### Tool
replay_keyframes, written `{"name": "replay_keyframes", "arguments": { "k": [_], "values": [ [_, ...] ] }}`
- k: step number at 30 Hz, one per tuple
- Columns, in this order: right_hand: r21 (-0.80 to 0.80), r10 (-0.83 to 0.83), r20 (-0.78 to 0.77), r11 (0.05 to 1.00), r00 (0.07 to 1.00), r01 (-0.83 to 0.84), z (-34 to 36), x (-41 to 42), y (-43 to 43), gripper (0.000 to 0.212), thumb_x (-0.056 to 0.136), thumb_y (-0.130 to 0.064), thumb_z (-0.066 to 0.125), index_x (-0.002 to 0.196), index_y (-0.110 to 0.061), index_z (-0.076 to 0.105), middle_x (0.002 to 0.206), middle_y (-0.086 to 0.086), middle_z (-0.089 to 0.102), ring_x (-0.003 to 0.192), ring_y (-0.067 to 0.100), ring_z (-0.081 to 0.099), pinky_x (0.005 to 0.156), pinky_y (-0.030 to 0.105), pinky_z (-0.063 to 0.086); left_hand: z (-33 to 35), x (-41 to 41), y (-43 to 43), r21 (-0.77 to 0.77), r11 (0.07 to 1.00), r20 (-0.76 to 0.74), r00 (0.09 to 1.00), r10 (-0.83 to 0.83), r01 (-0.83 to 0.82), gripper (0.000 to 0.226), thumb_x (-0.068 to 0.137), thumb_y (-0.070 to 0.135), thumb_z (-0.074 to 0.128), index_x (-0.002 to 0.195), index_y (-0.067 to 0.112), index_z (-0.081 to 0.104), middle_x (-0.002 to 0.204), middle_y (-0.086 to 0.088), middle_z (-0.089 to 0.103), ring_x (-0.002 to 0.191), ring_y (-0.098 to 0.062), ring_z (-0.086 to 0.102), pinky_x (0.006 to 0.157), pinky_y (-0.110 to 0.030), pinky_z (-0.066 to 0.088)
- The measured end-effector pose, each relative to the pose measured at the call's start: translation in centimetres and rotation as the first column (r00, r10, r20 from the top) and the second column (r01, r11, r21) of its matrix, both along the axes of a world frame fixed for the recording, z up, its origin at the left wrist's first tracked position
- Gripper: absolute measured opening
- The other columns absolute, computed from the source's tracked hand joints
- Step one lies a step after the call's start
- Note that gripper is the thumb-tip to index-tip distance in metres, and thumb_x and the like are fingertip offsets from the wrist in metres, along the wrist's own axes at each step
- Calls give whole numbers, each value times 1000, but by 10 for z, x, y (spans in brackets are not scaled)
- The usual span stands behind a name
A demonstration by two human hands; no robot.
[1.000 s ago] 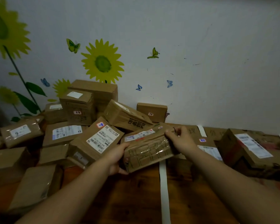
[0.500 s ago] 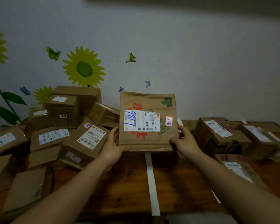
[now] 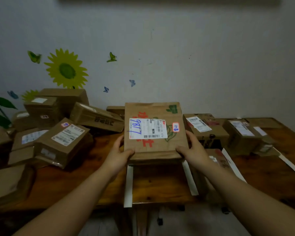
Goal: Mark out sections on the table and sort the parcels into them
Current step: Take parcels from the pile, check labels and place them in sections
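I hold a flat brown parcel [image 3: 160, 147] tilted up toward me at the middle of the wooden table [image 3: 160, 183]. It carries a white label with "9817" in blue ink, red print and a small red-edged sticker. My left hand [image 3: 119, 154] grips its lower left corner and my right hand [image 3: 192, 150] grips its lower right corner. The parcel's lower edge sits over the gap between two white tape strips, the left strip [image 3: 128, 186] and the right strip [image 3: 190, 178].
A heap of brown parcels [image 3: 61, 138] fills the table's left side up to the wall. Several parcels [image 3: 206, 130] lie in the right sections, with more tape strips [image 3: 291, 166] there. The table's front edge runs just below the strips.
One second ago I held a smaller taped parcel by the left heap. Now I hold the large "9817" parcel, and in the last half second the view shifted right and the second strip appeared beneath it.
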State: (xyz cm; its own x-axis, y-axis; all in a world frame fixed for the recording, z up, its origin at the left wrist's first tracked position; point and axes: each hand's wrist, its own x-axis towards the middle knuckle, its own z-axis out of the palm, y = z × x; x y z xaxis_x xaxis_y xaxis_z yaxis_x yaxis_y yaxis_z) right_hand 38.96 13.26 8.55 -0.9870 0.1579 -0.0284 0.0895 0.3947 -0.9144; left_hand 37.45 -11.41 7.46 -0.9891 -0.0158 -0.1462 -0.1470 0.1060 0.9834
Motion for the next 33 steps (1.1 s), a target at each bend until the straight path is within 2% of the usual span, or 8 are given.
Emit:
{"name": "replay_keyframes", "arguments": {
  "k": [3,8,12,16,22,25,29,33],
  "values": [
    [-1,33,72,999,997,-33,-26,27,28,67,89,-15,65,145,-26,31,121,-5,48,103,12,52,68,16,42,-27,23,22,-82,997,112,993,22,-12,70,85,14,65,141,35,29,133,-3,45,109,-27,54,88,-47,52],
    [-16,73,169,997,983,-71,-60,69,45,63,89,-9,63,144,-22,35,127,0,53,103,11,51,78,17,44,-64,69,41,-112,994,261,965,24,6,65,86,7,62,141,22,30,106,-2,54,97,-26,58,69,-33,50],
    [-79,104,293,993,950,-85,-88,97,40,63,92,-9,59,147,-22,30,116,-7,57,112,17,55,93,32,47,-90,94,34,-173,983,353,936,11,54,64,89,12,61,143,25,29,120,-6,55,98,-24,57,82,-38,52],
    [-91,109,353,993,929,-82,-117,112,32,53,96,-15,54,145,-21,33,138,4,52,123,21,51,100,36,44,-103,109,27,-206,967,453,891,-42,150,64,92,21,57,146,34,24,119,-5,52,99,-25,57,74,-38,53],
    [-137,164,343,983,925,-123,-132,105,25,54,84,-26,71,130,-35,43,122,-9,60,112,13,59,98,38,49,-114,108,25,-224,936,365,914,-179,272,88,79,4,71,147,28,20,125,6,49,117,-14,45,103,-36,42],
    [-110,182,317,982,931,-155,-137,92,24,58,75,-22,78,118,-38,44,118,-7,62,108,13,61,95,42,52,-116,98,31,-331,911,274,949,-155,244,81,84,1,65,148,24,21,138,0,46,121,-12,41,102,-29,35],
    [-11,195,294,980,936,-201,-144,72,23,49,87,-21,67,126,-35,41,126,-4,57,116,16,56,100,40,49,-122,78,34,-421,873,266,954,-140,246,70,90,9,59,148,23,23,143,-3,44,130,-23,42,105,-36,38],
    [101,208,300,963,931,-248,-145,58,21,44,95,-17,55,136,-21,39,127,-4,49,118,12,47,105,35,42,-126,59,38,-462,853,280,953,-118,241,64,93,10,54,148,20,23,143,-4,44,129,-23,44,100,-30,38]
  ]
}}
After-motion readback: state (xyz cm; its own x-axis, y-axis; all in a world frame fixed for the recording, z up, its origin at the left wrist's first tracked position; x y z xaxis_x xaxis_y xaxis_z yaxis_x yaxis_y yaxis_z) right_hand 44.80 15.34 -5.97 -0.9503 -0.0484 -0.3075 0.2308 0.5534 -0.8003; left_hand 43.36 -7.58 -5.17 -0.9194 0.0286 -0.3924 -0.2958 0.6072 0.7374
